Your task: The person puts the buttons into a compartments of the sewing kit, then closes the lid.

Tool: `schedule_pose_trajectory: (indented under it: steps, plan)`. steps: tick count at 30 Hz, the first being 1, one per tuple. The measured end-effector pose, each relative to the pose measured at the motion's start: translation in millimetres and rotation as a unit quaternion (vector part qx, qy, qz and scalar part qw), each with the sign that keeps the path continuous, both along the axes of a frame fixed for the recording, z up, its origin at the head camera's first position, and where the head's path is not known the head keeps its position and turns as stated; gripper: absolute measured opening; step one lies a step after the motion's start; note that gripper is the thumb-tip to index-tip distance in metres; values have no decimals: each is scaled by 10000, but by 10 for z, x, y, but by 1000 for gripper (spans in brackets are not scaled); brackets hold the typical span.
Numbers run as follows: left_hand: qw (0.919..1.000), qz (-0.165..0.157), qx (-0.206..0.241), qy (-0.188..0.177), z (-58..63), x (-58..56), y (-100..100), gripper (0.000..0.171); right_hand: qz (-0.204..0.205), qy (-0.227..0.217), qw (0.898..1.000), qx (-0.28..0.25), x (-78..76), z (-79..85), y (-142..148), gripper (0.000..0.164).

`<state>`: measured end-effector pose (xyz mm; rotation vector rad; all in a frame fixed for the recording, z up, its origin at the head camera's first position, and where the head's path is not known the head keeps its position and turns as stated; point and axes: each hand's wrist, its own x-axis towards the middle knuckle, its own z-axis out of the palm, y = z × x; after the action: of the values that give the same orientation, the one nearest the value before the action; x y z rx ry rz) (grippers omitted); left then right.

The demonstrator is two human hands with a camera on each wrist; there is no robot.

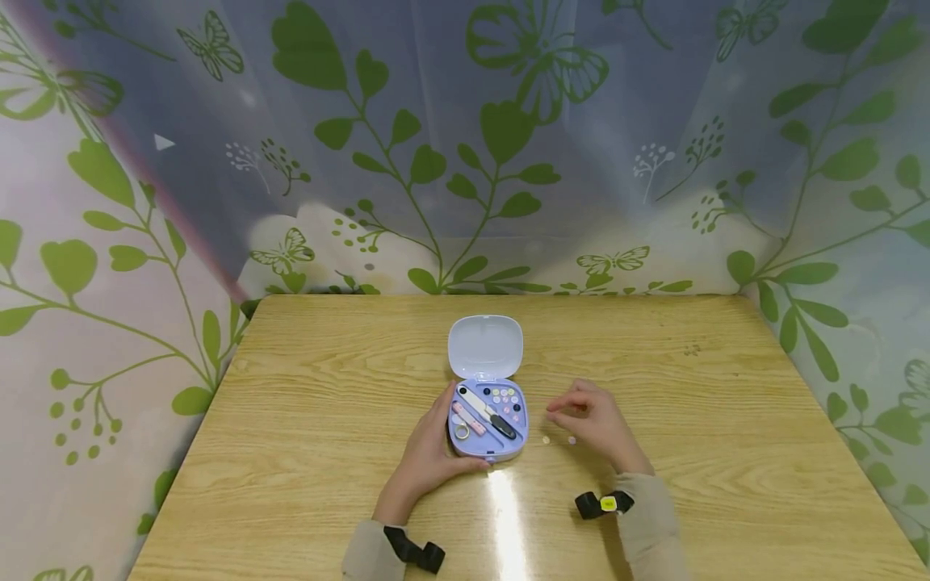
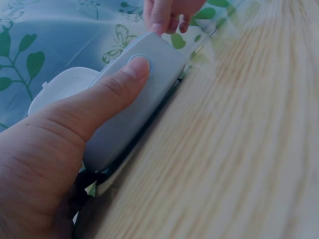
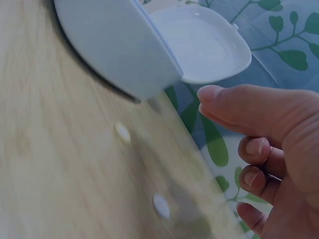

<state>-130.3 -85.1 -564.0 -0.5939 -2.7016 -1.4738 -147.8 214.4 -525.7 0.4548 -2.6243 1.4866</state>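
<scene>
A lilac plastic case [image 1: 514,449] stands on the table with its white lid [image 1: 485,347] raised at the back. My left hand [image 1: 429,453] grips the case from the left, its thumb [image 2: 117,89] pressed on the round catch at the front. Inside lie a long white-and-black tool [image 1: 501,424], a pink-and-white strip [image 1: 468,420], a gold ring [image 1: 462,438] and several small button-like discs [image 1: 504,393]. To the right of the case hovers my right hand [image 1: 596,421], thumb and forefinger tips together; I cannot tell whether something small is between them.
On the wooden table [image 1: 327,387] a pale yellow disc [image 3: 122,132] and a white disc [image 3: 161,205] lie to the right of the case, below my right hand. A leaf-patterned curtain [image 1: 407,202] hangs behind the table's far edge.
</scene>
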Motion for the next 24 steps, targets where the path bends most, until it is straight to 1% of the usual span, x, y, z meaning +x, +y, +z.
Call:
schedule_pose_trajectory:
  steps: [2, 6, 8, 11, 17, 19, 21, 24]
  plan:
    - [10000, 8, -17, -7, 1, -1, -1, 132, -26, 55, 10000, -22, 20, -19, 47, 9]
    - [10000, 5, -32, -10, 0, -3, 0, 133, 0, 361, 9993, -65, 58, -61, 131, 10]
    - [10000, 0, -32, -10, -4, -4, 1, 133, -15, 423, 9991, -67, 81, -77, 169, 9]
    - [10000, -9, -46, -10, -10, -8, 2, 133, -98, 252, 9996, -93, 120, -98, 228, 9]
    - [10000, 10, -59, -39, -10, -10, 3, 133, -221, -149, 9995, 150, 186, -146, 323, 9]
    - [10000, 9, -64, -40, -7, -12, 3, 133, -217, -299, 9991, 185, 235, -69, 304, 9]
    - [10000, 0, -51, -33, -3, -9, 3, 133, -206, -426, 9987, 179, 262, -67, 305, 10]
    - [10000, -9, -27, -7, -2, -3, 1, 133, -137, -451, 9988, 160, 277, -96, 315, 13]
